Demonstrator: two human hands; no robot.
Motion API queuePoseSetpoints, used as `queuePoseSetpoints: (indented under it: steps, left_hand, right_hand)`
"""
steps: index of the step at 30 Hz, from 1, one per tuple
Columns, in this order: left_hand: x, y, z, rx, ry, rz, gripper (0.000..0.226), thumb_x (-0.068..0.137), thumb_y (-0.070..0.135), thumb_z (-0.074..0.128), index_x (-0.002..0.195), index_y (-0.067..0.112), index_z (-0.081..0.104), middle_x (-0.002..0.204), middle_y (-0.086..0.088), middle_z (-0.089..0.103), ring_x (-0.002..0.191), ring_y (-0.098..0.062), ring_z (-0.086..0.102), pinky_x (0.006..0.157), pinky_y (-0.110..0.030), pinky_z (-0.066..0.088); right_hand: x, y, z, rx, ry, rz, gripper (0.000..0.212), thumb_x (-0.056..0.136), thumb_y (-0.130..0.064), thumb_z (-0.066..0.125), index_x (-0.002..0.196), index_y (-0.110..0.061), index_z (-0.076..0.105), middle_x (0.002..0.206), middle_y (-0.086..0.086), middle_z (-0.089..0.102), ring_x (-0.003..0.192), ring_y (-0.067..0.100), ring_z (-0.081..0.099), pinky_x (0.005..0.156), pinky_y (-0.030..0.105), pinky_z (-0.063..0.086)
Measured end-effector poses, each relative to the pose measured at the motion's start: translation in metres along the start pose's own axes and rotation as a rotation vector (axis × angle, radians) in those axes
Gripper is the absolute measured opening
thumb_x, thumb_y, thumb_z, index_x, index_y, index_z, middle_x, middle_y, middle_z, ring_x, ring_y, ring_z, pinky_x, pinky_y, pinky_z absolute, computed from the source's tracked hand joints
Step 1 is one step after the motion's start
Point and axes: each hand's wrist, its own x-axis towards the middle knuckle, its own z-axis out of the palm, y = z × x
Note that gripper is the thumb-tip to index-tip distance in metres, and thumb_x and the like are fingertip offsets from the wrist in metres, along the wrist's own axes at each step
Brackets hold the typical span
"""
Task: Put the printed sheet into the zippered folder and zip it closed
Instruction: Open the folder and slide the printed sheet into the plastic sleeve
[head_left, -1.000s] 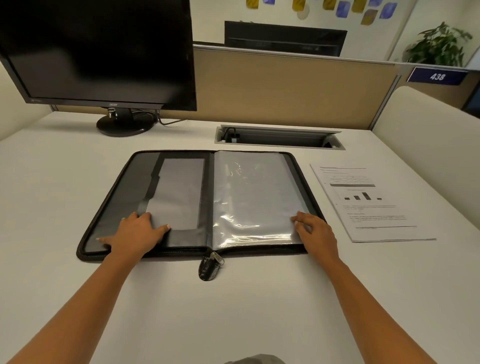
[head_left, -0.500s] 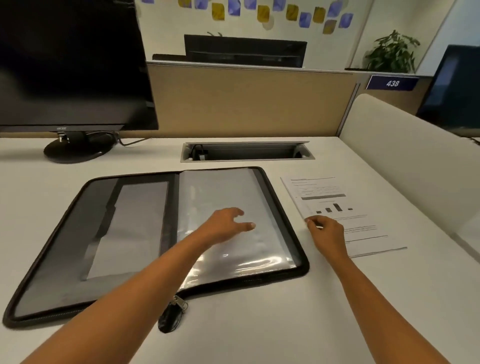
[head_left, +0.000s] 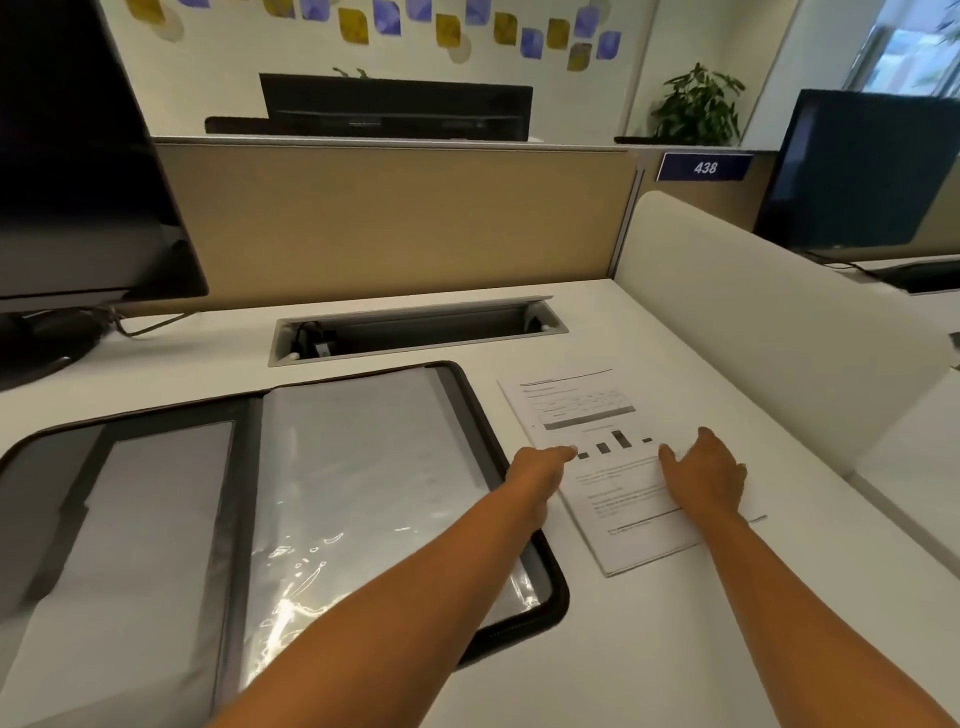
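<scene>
The printed sheet (head_left: 621, 496) lies flat on the white desk (head_left: 649, 654), just beside the right edge of the zippered folder (head_left: 558, 587) and not yet inside it. The folder is spread open, and its right half shows a clear plastic sleeve (head_left: 374, 467) that catches the light. The left hand (head_left: 540, 467) reaches across the folder's right rim, its fingers stretched out to the sheet's left margin near the small bar chart. It touches the paper there but does not visibly pinch it. The right hand (head_left: 706, 478) rests palm down on the right part of the sheet with its fingers straight and slightly spread, gripping nothing. A single page like this is likely very light and limp. It will probably cling to the smooth desk, sag when lifted by one corner, and crease if squeezed. The safer hold seems to be at the two long edges, or on an edge slid just past the desk's lip, with thumbs under and fingers on top to keep it flat. The sleeve film looks slick and floppy, so its mouth may need holding open while the page is fed in squarely.
</scene>
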Motion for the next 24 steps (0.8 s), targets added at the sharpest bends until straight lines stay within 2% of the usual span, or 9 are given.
queuePoseSetpoints:
  steps: [5,7,9,11,13,15,18,21,24]
  left_hand:
    - [0.008,0.000,0.012,-0.027,0.032,-0.006,0.050,0.089,0.026,0.057,0.132,0.005,0.043,0.135,-0.009,0.050,0.121,-0.026,0.048,0.091,-0.029,0.039]
    - [0.012,-0.003,0.010,-0.053,0.065,0.013,0.045,0.090,0.023,0.056,0.129,0.004,0.046,0.132,-0.009,0.052,0.112,-0.024,0.051,0.091,-0.029,0.041]
    - [0.015,-0.004,0.005,-0.105,0.088,0.022,0.036,0.091,0.019,0.055,0.123,0.003,0.051,0.122,-0.010,0.059,0.098,-0.021,0.055,0.088,-0.030,0.047]
    - [0.014,-0.003,0.002,-0.156,0.096,0.017,0.029,0.091,0.015,0.054,0.117,0.002,0.053,0.101,-0.007,0.064,0.086,-0.020,0.059,0.078,-0.032,0.053]
    - [0.012,-0.002,0.000,-0.163,0.100,-0.002,0.021,0.091,0.012,0.054,0.111,0.004,0.053,0.082,-0.002,0.059,0.076,-0.017,0.058,0.073,-0.029,0.051]
    - [0.010,-0.001,0.000,-0.121,0.086,-0.004,0.019,0.092,0.009,0.053,0.110,0.005,0.052,0.086,-0.003,0.059,0.080,-0.019,0.059,0.080,-0.031,0.050]
    - [0.010,-0.003,-0.001,-0.001,0.097,0.031,0.026,0.091,0.005,0.050,0.117,0.001,0.052,0.111,-0.009,0.060,0.100,-0.027,0.059,0.087,-0.035,0.052]
    - [0.011,-0.005,-0.008,0.042,0.123,0.106,0.025,0.092,0.000,0.044,0.112,0.003,0.058,0.087,-0.001,0.059,0.079,-0.017,0.058,0.067,-0.026,0.052]
    - [0.001,0.001,-0.021,0.012,0.129,0.177,0.028,0.093,-0.001,0.040,0.082,0.015,0.060,0.075,0.005,0.056,0.067,-0.012,0.054,0.056,-0.020,0.047]
  right_hand:
    - [0.009,0.001,0.001,-0.088,-0.003,0.024,0.055,0.090,-0.032,0.050,0.128,0.006,0.037,0.126,0.029,0.050,0.117,0.043,0.044,0.100,0.049,0.036]
    - [0.010,-0.002,-0.001,-0.084,0.004,0.041,0.053,0.091,-0.030,0.050,0.126,0.008,0.038,0.127,0.028,0.049,0.118,0.042,0.043,0.096,0.048,0.037]
    - [0.011,-0.004,-0.002,-0.076,-0.003,0.079,0.050,0.092,-0.029,0.048,0.126,0.007,0.040,0.129,0.027,0.047,0.120,0.041,0.041,0.097,0.048,0.037]
    - [0.012,-0.005,-0.003,-0.041,-0.028,0.132,0.047,0.093,-0.028,0.046,0.127,0.005,0.041,0.131,0.025,0.046,0.121,0.040,0.041,0.099,0.047,0.035]
    - [0.012,-0.006,-0.003,0.027,-0.064,0.187,0.043,0.094,-0.024,0.044,0.128,0.001,0.043,0.133,0.023,0.047,0.121,0.040,0.044,0.100,0.046,0.036]
    - [0.011,-0.008,-0.003,0.101,-0.086,0.230,0.037,0.095,-0.018,0.042,0.128,-0.002,0.046,0.133,0.021,0.049,0.120,0.039,0.047,0.098,0.044,0.038]
    - [0.006,-0.014,-0.002,0.206,-0.069,0.230,0.034,0.095,-0.013,0.040,0.125,-0.003,0.050,0.130,0.021,0.052,0.118,0.039,0.048,0.097,0.043,0.040]
    - [-0.001,-0.023,-0.003,0.304,-0.037,0.199,0.033,0.095,-0.012,0.040,0.124,-0.002,0.050,0.129,0.021,0.053,0.117,0.039,0.048,0.097,0.043,0.039]
    - [-0.008,-0.035,-0.005,0.407,-0.014,0.183,0.031,0.095,-0.012,0.039,0.122,0.000,0.050,0.126,0.022,0.054,0.115,0.039,0.049,0.096,0.044,0.040]
